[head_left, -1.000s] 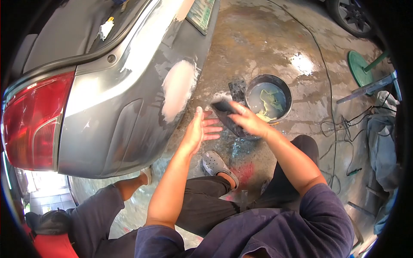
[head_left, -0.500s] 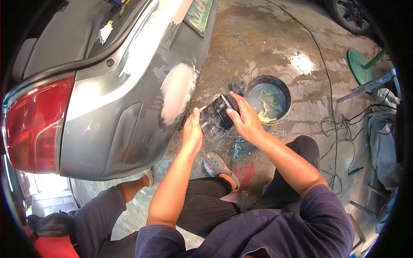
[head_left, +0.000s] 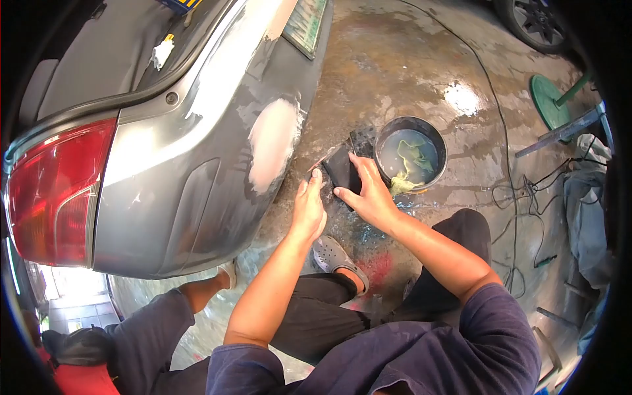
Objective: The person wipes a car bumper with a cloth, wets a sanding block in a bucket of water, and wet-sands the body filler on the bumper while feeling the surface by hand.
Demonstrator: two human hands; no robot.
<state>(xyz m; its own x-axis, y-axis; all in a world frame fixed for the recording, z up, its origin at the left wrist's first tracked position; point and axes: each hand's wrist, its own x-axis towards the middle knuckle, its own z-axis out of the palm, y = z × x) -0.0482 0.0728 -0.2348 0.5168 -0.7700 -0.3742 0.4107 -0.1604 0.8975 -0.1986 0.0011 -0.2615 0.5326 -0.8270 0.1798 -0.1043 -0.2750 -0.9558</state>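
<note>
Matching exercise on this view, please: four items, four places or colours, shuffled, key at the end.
1. Tail light
2. Patch on the car
3. Cloth
4. Dark pad

A. Partly in cloudy water in the bucket
B. In the right hand
C. Red
D. Pale pink

Pairs: 1-C, 2-D, 3-A, 4-B

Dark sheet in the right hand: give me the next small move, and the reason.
I'd ease the dark sheet toward the pale patch on the grey bumper: the right hand grips it, the left hand is close by, and it's off the patch.
</note>
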